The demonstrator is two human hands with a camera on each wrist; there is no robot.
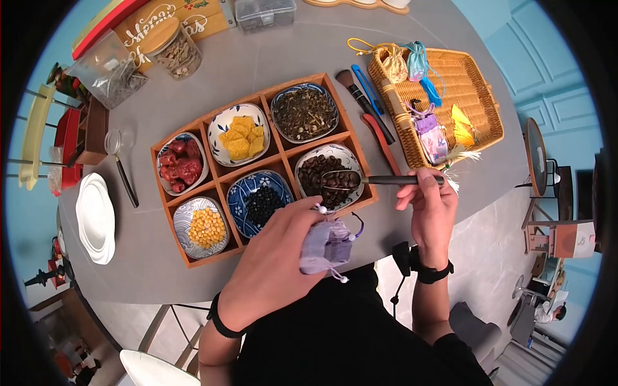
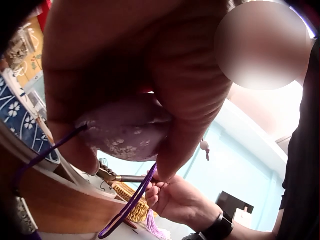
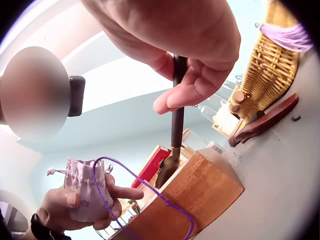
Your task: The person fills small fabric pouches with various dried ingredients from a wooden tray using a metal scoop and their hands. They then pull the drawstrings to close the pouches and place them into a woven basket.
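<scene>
My left hand (image 1: pixel 273 260) grips a small lilac drawstring pouch (image 1: pixel 324 248) by its sides, its mouth gaping open in the head view. Purple cord hangs off the pouch (image 3: pixel 84 192) in the right wrist view. With thumb and fingers, my right hand (image 1: pixel 432 215) pinches the dark handle of a spoon (image 1: pixel 396 181). Dark brown beans fill the spoon's head, which is over a patterned bowl (image 1: pixel 353 158) of the same beans (image 1: pixel 314 170). That bowl sits in the near right compartment of a wooden tray (image 1: pixel 280 152), just beyond the pouch.
Other tray bowls hold black beans (image 1: pixel 262 204), corn kernels (image 1: pixel 206 228), red dried fruit (image 1: pixel 182 166), yellow chunks (image 1: pixel 241 138) and dried leaves (image 1: pixel 304 114). To the right are a brush (image 1: pixel 353 89), red-handled tool (image 1: pixel 381 143) and wicker basket (image 1: pixel 473 64) with pouches. A strainer (image 1: pixel 122 168) lies left.
</scene>
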